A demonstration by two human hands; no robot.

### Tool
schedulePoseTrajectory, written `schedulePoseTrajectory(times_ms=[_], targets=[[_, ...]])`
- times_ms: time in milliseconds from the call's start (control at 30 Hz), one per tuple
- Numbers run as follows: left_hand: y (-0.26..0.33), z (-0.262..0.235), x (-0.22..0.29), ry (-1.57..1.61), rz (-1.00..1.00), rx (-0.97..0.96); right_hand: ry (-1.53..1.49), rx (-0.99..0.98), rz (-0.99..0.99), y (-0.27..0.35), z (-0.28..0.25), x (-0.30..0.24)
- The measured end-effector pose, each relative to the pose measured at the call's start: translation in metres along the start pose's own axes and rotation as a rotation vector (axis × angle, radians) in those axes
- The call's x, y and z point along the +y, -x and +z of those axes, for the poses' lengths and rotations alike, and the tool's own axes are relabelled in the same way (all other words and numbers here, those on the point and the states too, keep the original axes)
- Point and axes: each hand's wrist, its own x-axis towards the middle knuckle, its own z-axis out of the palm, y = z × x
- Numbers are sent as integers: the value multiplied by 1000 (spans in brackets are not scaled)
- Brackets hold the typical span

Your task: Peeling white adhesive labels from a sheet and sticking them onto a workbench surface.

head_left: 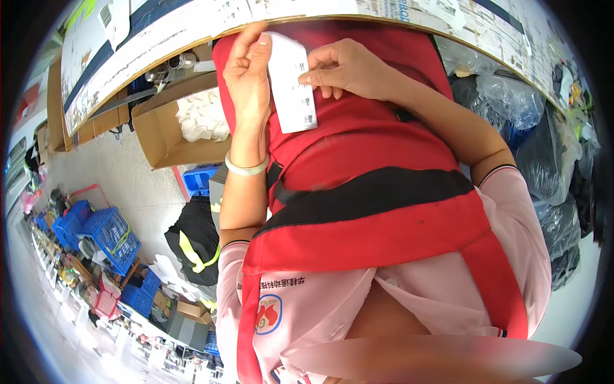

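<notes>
A white strip of printed labels (pixel 291 96) hangs upright over my lap, with small dark print down its right side. My left hand (pixel 248 70) holds its upper left edge, the thumb lying along the paper and the fingers bent behind. On the other side, my right hand (pixel 348 69) pinches the strip's right edge between thumb and forefinger, while its other fingers curl loosely. Behind both hands spreads the red apron (pixel 377 134). A pale bangle (pixel 247 168) circles my left wrist.
A worktable (pixel 307 9) with a worn edge runs just beyond my hands. At the left stands an open cardboard box (pixel 157 137) holding white pieces (pixel 203 115). Blue crates (pixel 110 240) sit farther off on the floor. Clear plastic bags (pixel 511 102) crowd the right side.
</notes>
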Motion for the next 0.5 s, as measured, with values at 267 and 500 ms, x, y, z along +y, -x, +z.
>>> schedulePoseTrajectory(times_ms=[267,500], targets=[[2,-17,35,-265,74,-433,-52,86,-71,-3,-1,-5],[2,-7,38,-211,145,-481,-39,-4,-19,-1,-3,2]])
